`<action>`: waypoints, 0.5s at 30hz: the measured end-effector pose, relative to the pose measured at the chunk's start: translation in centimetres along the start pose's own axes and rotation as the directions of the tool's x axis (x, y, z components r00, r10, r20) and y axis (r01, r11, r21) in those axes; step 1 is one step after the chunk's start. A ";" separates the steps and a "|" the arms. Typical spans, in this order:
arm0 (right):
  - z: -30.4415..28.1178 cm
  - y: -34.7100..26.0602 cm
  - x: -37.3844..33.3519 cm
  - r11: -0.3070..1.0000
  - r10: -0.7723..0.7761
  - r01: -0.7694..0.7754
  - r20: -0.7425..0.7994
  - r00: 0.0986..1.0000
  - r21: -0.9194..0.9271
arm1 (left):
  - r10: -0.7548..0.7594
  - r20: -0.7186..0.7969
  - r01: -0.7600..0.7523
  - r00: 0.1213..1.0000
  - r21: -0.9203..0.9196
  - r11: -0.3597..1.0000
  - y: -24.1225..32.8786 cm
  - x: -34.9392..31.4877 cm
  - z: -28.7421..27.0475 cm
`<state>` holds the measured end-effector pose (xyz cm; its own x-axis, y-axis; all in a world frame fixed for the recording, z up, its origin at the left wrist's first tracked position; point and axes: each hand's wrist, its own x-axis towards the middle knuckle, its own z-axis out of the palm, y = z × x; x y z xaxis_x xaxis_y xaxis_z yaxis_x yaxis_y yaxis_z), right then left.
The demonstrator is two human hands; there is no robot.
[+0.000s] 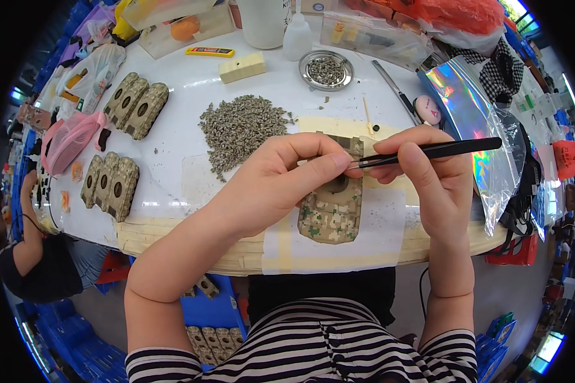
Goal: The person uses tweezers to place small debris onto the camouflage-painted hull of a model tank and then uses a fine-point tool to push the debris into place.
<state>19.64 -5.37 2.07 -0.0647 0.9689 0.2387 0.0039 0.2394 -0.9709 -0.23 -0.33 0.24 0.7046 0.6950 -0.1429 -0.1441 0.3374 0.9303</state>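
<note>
Black tweezers (pixel 457 148) with bare metal tips lie in my right hand (pixel 437 191), gripped between thumb and fingers, tips pointing left. Those tips meet the fingertips of my left hand (pixel 271 179), whose thumb and index finger are pinched together. Whatever small piece is between them is too small or hidden to make out. Below both hands a camouflage-patterned, tank-hull-shaped part (pixel 329 223) with a dark round opening lies on white paper (pixel 380 236). My left hand covers some of its left side.
Left of my hands is a heap of small grey-brown pieces (pixel 239 131); a round metal dish (pixel 326 70) holds more. Similar camouflage parts (pixel 112 185) stand at the left. A cream block (pixel 241 67), a yellow cutter (pixel 209 52) and a shiny bag (pixel 466 115) surround the work area. Another person's arm (pixel 29 223) shows far left.
</note>
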 end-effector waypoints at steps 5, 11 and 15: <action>0.1 0.1 -0.1 1.000 -0.022 0.022 0.038 0.999 0.019 | 0.047 -0.024 -0.044 0.999 0.109 0.993 -0.1 0.1 -0.1; 0.3 -0.1 -0.2 0.997 -0.081 0.080 -0.064 0.995 -0.008 | 0.079 -0.042 -0.068 0.996 0.208 0.976 0.0 0.1 -0.2; 0.2 0.2 -0.2 0.996 -0.065 0.068 -0.061 0.996 0.059 | 0.084 0.000 -0.083 0.996 0.156 0.984 -0.1 0.1 0.1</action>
<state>19.43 -5.48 1.79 -0.0040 0.9534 0.3018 -0.0593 0.3011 -0.9518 -0.08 -0.41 0.14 0.6899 0.7210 -0.0642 -0.0920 0.1754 0.9802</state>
